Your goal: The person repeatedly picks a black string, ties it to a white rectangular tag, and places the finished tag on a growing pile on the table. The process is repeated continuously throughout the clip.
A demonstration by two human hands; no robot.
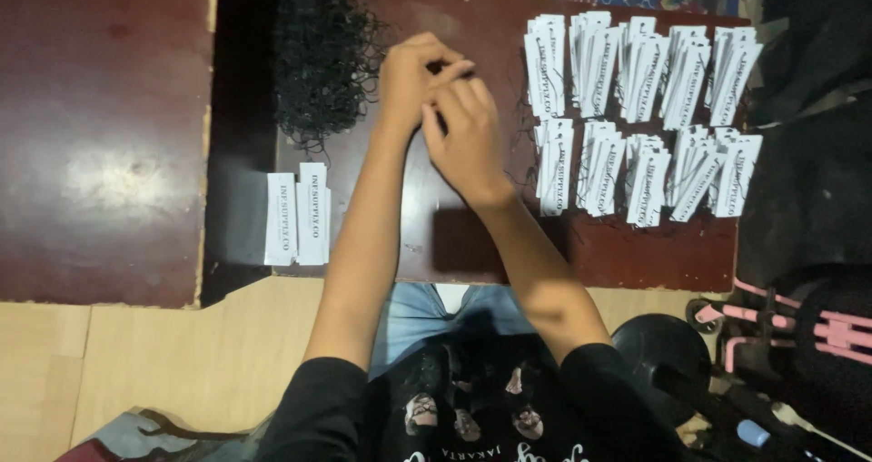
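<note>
Two loose white tags [297, 218] lie near-left on bench [636, 253], long axis pointing away. Left hand [411, 79] and right hand [468, 135] touch, fingers pinched on something too small to tell. Black string pile [322, 58] just left of left hand; tag stacks [640, 112] right.

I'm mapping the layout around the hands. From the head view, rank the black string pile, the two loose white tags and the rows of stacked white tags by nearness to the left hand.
1. Black string pile, just left of the left hand.
2. Rows of stacked white tags, to the right, beyond the right hand.
3. Two loose white tags, lower left near the table edge; close to call with the rows.
</note>
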